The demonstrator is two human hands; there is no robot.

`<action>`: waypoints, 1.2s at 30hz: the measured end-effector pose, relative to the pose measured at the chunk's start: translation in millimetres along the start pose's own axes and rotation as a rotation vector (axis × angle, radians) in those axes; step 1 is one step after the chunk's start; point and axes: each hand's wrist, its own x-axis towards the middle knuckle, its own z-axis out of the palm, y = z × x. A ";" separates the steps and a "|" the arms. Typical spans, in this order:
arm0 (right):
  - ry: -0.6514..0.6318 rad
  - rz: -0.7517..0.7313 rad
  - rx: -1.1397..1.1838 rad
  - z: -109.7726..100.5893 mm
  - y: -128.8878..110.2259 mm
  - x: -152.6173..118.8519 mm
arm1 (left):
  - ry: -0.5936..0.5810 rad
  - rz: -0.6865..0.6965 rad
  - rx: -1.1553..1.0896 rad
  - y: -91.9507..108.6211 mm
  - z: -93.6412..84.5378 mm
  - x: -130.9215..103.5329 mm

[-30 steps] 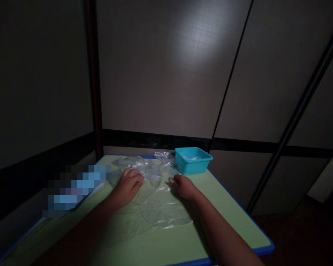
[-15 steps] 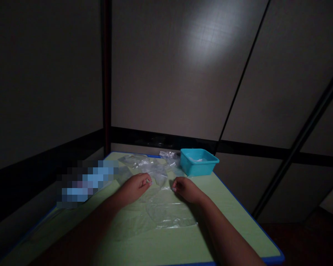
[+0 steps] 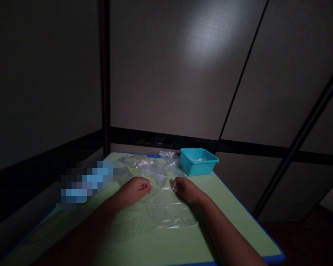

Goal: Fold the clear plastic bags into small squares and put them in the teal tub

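A clear plastic bag point(image 3: 172, 216) lies spread on the green table between and in front of my forearms. My left hand point(image 3: 137, 189) is closed in a pinch at the bag's far left edge, thumb and fingertips together on the thin film. On the other side, my right hand point(image 3: 184, 188) is curled with its fingertips pinching the bag's far right edge. A short gap separates the two hands, and the film runs across it. Just beyond them rest several crumpled clear plastic bags point(image 3: 151, 168).
A turquoise plastic basin point(image 3: 198, 169) with whitish material inside stands at the far right of the table point(image 3: 233, 221), which has a blue rim. Crinkled clear plastic point(image 3: 168, 155) sits beside it. A pixelated blue patch covers the left edge. Dark panelled walls rise behind.
My left hand has dipped slightly toward the table, and its fingers have closed into a pinch at the bag's edge. My right hand has hardly moved.
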 end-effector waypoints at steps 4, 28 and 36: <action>-0.025 0.051 -0.132 -2.6 -0.1 1.3 | -0.010 0.000 0.045 -0.2 -1.1 -0.1; 0.318 0.315 0.080 -14.7 6.8 6.7 | 0.108 -0.061 0.056 -0.7 -4.3 4.4; 0.201 0.355 1.030 -9.4 -10.7 7.5 | -0.009 -0.240 -0.530 2.5 -1.7 6.7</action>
